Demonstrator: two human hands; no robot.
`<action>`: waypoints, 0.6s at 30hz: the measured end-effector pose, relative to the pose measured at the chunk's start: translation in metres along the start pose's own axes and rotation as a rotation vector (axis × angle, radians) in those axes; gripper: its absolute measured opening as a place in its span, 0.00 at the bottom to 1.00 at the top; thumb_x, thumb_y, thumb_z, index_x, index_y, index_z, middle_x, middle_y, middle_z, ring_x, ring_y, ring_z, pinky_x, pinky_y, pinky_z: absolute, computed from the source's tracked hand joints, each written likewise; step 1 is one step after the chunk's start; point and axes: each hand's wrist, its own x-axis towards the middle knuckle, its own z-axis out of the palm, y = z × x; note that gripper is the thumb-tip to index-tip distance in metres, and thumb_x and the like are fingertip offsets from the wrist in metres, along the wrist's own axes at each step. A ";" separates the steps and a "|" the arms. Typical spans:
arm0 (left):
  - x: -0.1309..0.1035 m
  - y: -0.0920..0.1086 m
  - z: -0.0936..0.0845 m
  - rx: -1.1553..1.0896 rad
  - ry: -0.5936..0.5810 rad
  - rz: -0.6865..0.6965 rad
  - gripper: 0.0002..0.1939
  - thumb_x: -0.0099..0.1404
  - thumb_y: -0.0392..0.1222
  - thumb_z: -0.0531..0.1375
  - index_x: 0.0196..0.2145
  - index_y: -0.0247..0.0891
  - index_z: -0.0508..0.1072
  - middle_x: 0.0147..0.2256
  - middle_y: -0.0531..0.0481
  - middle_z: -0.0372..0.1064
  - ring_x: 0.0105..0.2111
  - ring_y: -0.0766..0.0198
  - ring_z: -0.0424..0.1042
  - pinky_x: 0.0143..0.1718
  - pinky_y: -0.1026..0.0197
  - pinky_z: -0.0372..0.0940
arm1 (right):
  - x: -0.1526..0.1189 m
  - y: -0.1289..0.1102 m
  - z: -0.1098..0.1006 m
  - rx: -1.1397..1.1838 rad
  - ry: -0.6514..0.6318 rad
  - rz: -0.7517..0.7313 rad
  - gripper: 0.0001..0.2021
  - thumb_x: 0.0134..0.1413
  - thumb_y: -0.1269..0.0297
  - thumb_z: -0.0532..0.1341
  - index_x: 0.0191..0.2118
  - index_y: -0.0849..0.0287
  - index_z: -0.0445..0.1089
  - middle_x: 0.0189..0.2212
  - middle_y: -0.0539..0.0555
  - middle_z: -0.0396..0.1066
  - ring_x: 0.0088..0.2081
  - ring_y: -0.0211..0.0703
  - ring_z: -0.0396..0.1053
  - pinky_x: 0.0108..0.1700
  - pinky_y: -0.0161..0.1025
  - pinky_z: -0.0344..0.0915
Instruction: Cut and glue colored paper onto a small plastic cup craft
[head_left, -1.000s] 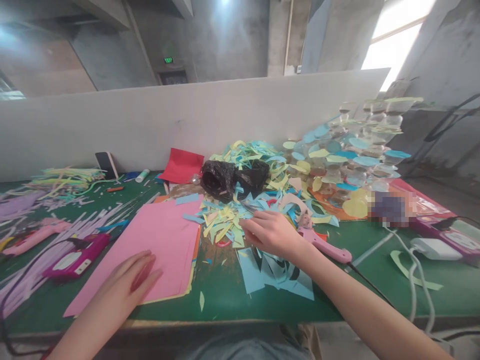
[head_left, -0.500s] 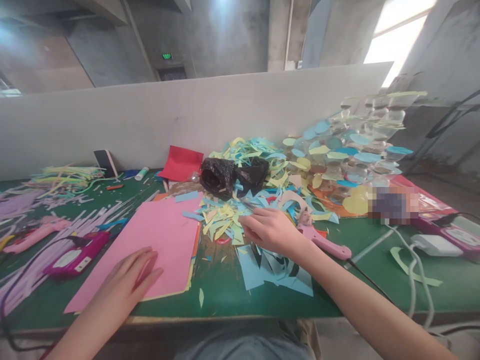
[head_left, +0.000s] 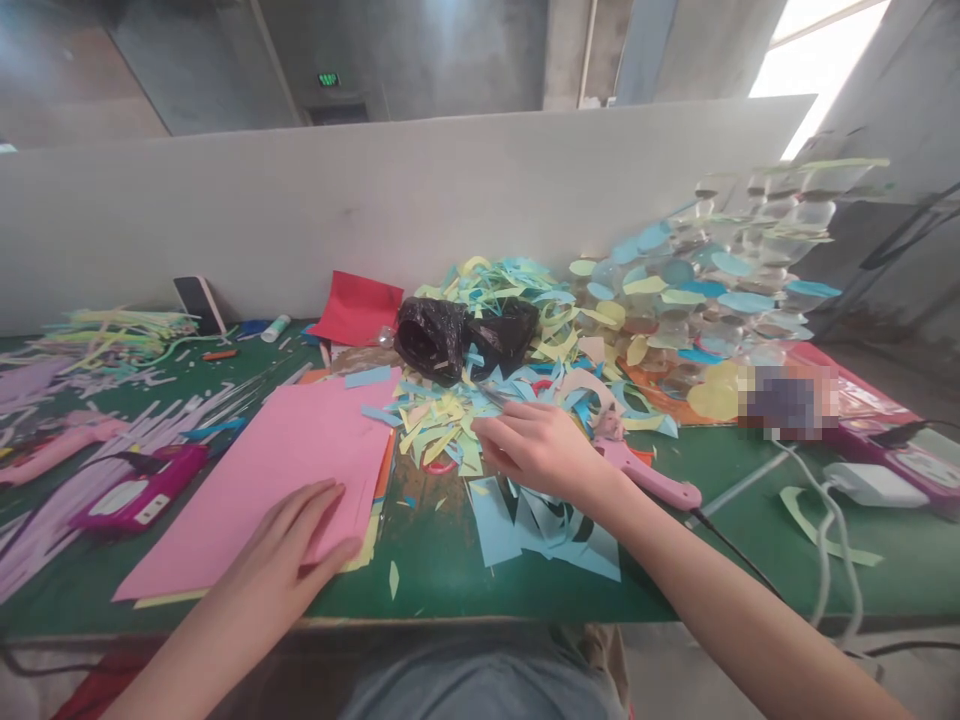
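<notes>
My left hand lies over the lower right part of a stack of pink paper. Its fingers are stretched out, with the thumb at the stack's edge. Yellow and orange sheets show beneath the pink. My right hand is over a heap of yellow and blue paper scraps, its fingers curled in. What they hold, if anything, is hidden. A grey metal blade shows just beyond the knuckles. Cut blue sheets lie below this hand.
Right of my right hand lies a pink glue gun with its cord. Stacked clear cups with paper discs stand at the back right. Two black plastic bags sit behind the scraps. Leftward are a magenta power strip and lilac strips.
My left hand has slid right across the pink paper, toward the stack's right edge. My right hand stays over the scraps with fingers curled. The view has tilted slightly downward.
</notes>
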 end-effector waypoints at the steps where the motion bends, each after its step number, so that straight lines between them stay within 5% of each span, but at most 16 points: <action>1: 0.000 0.000 -0.002 -0.015 -0.012 -0.010 0.30 0.62 0.62 0.53 0.55 0.42 0.68 0.56 0.43 0.67 0.58 0.49 0.65 0.58 0.50 0.62 | 0.000 0.000 0.000 -0.004 -0.001 -0.002 0.12 0.63 0.73 0.50 0.30 0.59 0.65 0.18 0.46 0.59 0.23 0.36 0.54 0.26 0.35 0.48; 18: 0.004 0.007 -0.012 -0.059 -0.016 -0.066 0.27 0.64 0.59 0.49 0.52 0.41 0.70 0.54 0.43 0.69 0.56 0.52 0.68 0.57 0.52 0.64 | -0.002 0.000 0.003 0.008 -0.054 0.022 0.12 0.64 0.72 0.49 0.31 0.59 0.66 0.18 0.46 0.60 0.23 0.35 0.54 0.26 0.36 0.48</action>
